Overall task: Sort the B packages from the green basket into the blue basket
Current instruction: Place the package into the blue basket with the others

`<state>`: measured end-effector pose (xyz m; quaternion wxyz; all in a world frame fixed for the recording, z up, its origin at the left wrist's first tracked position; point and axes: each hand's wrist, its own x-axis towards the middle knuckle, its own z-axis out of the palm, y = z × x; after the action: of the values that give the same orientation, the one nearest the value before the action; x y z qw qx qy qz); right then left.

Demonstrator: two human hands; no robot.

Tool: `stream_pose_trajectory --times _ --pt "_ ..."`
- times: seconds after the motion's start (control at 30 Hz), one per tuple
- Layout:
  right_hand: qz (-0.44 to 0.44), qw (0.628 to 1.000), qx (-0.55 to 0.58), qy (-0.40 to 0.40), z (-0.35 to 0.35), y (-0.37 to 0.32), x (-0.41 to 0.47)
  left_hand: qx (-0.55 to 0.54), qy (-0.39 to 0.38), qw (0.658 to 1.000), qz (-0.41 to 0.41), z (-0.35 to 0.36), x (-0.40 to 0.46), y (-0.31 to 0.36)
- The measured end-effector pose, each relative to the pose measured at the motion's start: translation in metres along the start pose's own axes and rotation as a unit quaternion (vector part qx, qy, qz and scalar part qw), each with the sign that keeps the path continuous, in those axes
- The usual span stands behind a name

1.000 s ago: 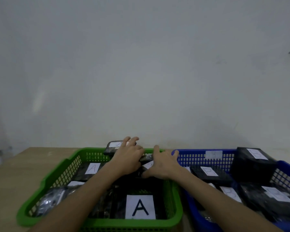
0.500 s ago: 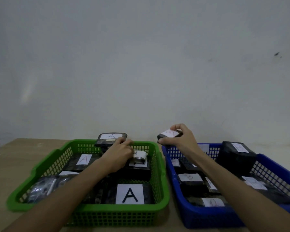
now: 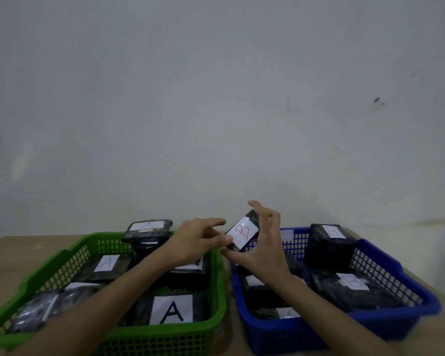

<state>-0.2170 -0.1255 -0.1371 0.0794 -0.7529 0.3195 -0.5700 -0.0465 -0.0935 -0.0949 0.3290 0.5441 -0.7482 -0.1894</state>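
Note:
A small black package with a white label marked B (image 3: pixel 243 232) is held tilted in the air above the gap between the two baskets. My right hand (image 3: pixel 261 249) grips it from behind and below. My left hand (image 3: pixel 198 240) touches its left edge with thumb and fingertips. The green basket (image 3: pixel 62 255) on the left holds several black packages labelled A (image 3: pixel 171 310). The blue basket (image 3: pixel 385 260) on the right holds several black packages labelled B (image 3: pixel 352 281).
Both baskets stand side by side on a wooden table (image 3: pixel 8 247) against a plain grey wall. One A package (image 3: pixel 147 231) rests on the green basket's far rim. A tall black B package (image 3: pixel 329 246) stands at the blue basket's back.
My right hand lifted a B package out of the green basket and turned its label toward me. My left hand left the green basket and came up to the package's edge.

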Motion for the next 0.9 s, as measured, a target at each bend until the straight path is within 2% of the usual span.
stream_pose_trajectory --times 0.13,0.2,0.27,0.33,0.4,0.5,0.6,0.7,0.77,0.83,0.9 --pt "-0.008 0.999 -0.041 -0.001 -0.017 0.01 -0.002 -0.025 0.015 1.0 0.003 0.017 0.012 0.012" --pt "0.001 0.999 -0.045 -0.008 -0.028 0.019 -0.002 -0.072 0.024 0.997 -0.004 0.026 0.018 0.015" --pt "0.022 0.997 -0.068 0.002 -0.04 0.032 -0.001 -0.067 0.041 0.997 0.009 0.039 0.025 0.017" --pt "0.084 0.992 -0.092 0.032 -0.054 0.046 0.003 -0.023 0.062 0.997 0.029 0.049 0.029 0.016" --pt "0.189 0.975 -0.111 0.035 -0.075 0.067 0.008 0.02 0.055 0.997 0.045 0.063 0.032 0.01" --pt "0.28 0.951 -0.119 -0.056 -0.103 0.093 0.009 0.111 0.038 0.991 0.062 0.081 0.03 -0.003" --pt "0.268 0.944 -0.131 -0.143 -0.118 0.106 0.01 0.127 0.071 0.986 0.076 0.087 0.029 -0.011" --pt "0.245 0.927 -0.146 -0.242 -0.123 0.107 0.024 0.143 0.074 0.983 0.086 0.088 0.029 -0.012" --pt "0.233 0.893 -0.192 -0.334 -0.121 0.108 0.036 0.146 0.075 0.982 0.091 0.089 0.028 -0.012" --pt "0.23 0.837 -0.259 -0.423 -0.117 0.108 0.047 0.149 0.075 0.981 0.094 0.09 0.028 -0.012" --pt "0.241 0.798 -0.299 -0.464 -0.112 0.112 0.053 0.148 0.073 0.982 0.095 0.091 0.028 -0.013"
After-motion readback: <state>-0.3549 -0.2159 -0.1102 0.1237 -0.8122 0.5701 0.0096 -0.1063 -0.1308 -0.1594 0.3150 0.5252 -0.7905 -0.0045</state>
